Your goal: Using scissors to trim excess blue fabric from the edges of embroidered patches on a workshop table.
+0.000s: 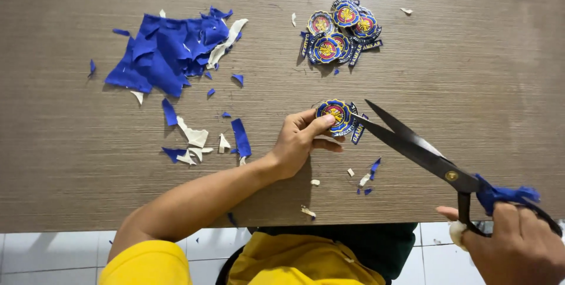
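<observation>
My left hand point(301, 140) pinches a round embroidered patch point(335, 114), blue-edged with a red and yellow centre, just above the wooden table point(471, 55). In my right hand point(518, 244), at the lower right, is a pair of large black scissors point(421, 152) with blue cloth wrapped on one handle loop. The blades stand apart, and their tips reach the patch's right edge, where a blue strip hangs off it.
A pile of several finished patches point(341, 29) lies at the back centre. A heap of blue cloth offcuts point(168, 50) sits at the back left, with blue and white scraps point(200, 138) strewn toward the front. The table's front edge runs near my body, white floor tiles below.
</observation>
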